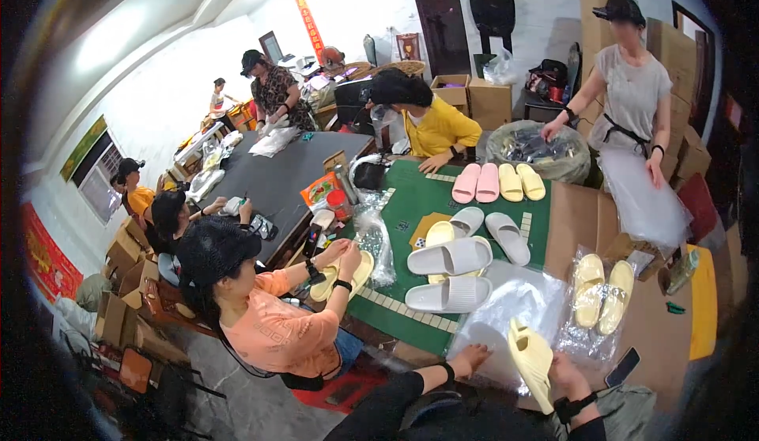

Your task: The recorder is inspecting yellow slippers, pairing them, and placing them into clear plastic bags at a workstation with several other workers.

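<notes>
My right hand (564, 370) is closed on a pale yellow slipper (531, 360), which is tilted on its edge above the near side of the table. A flat clear plastic bag (506, 314) lies beneath and beyond it. At the bag's near left corner, my left hand (470, 360) has its fingers curled onto the plastic. Just beyond the bag are a grey slipper (448, 294) and another grey slipper (451, 257), partly covering yellow ones. To the right, a pair of yellow slippers (589, 291) lies in clear plastic.
A phone (623, 367) lies right of my right hand. Pink slippers (477, 181) stand at the far side of the green mat (411, 192). A co-worker in orange (277, 322) handles yellow slippers at left; another (636, 93) holds plastic bags at right. White tiles (411, 311) line the mat.
</notes>
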`<state>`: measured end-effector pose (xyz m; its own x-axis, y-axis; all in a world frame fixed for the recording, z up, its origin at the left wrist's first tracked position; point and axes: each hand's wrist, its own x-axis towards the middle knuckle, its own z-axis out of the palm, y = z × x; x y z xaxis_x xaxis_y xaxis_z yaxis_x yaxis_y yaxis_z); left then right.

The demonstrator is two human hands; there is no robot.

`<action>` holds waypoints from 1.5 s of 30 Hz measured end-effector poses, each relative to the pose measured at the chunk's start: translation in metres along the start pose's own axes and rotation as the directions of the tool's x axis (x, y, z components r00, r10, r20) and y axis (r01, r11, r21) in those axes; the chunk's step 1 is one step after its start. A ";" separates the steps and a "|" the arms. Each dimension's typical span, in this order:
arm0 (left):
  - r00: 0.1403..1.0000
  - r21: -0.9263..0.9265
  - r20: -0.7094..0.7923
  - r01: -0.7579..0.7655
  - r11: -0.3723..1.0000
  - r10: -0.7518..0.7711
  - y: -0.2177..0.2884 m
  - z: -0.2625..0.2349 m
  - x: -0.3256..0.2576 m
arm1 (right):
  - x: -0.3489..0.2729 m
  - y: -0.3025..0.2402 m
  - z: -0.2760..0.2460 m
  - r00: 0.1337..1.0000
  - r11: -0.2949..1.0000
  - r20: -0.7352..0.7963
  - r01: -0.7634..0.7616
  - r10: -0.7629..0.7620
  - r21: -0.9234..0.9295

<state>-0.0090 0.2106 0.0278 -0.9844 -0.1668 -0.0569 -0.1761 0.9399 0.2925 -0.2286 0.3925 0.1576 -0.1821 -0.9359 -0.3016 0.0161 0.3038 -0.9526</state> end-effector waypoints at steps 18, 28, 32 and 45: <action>0.832 -0.601 -0.345 0.160 0.783 -0.434 0.006 -0.046 0.030 | -0.026 0.010 0.014 0.918 0.896 0.187 -0.386 0.349 0.221; 0.863 -0.717 -0.315 0.055 0.694 -0.394 0.034 -0.089 0.024 | -0.010 0.023 0.005 0.968 0.967 -0.134 -0.226 0.210 -0.115; 0.895 -0.701 -0.273 0.068 0.710 -0.354 0.041 -0.100 0.024 | -0.010 0.021 0.011 0.987 0.947 -0.162 -0.050 -0.002 -0.317; 0.928 -0.432 -0.264 0.130 0.892 -0.263 0.082 -0.122 0.021 | -0.002 0.038 0.030 0.930 0.668 -0.291 -0.071 -0.224 -0.741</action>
<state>-0.0447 0.2474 0.1672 -0.8684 -0.4805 0.1226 -0.2869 0.6884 0.6662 -0.1982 0.4002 0.1209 -0.4588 -0.8868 -0.0559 -0.7046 0.4014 -0.5852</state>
